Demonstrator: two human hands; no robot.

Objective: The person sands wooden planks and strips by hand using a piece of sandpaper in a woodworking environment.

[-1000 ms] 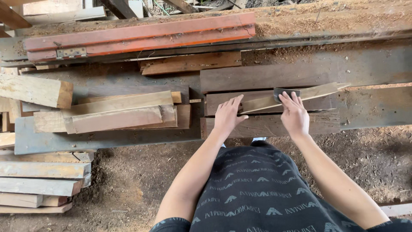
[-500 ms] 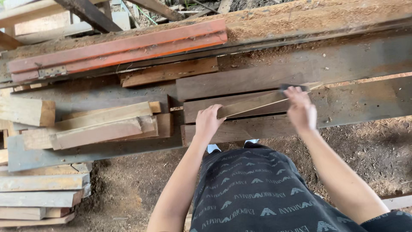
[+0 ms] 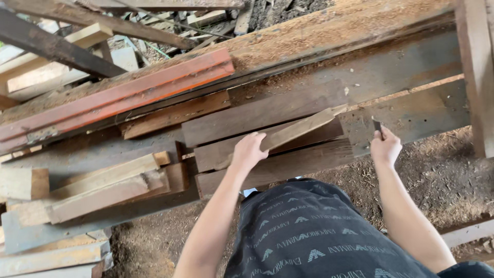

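A thin wooden strip (image 3: 293,133) lay at frame centre across dark planks (image 3: 267,149), its long axis rising toward the upper right. The left hand (image 3: 248,152) closed its grip on the strip's lower-left end. The right hand (image 3: 385,146), well apart at right, pinched a small dark piece (image 3: 377,126).

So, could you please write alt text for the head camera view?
A person's left hand presses a thin pale wood strip onto dark planks, while the right hand holds a small dark tool. An orange beam lies behind.
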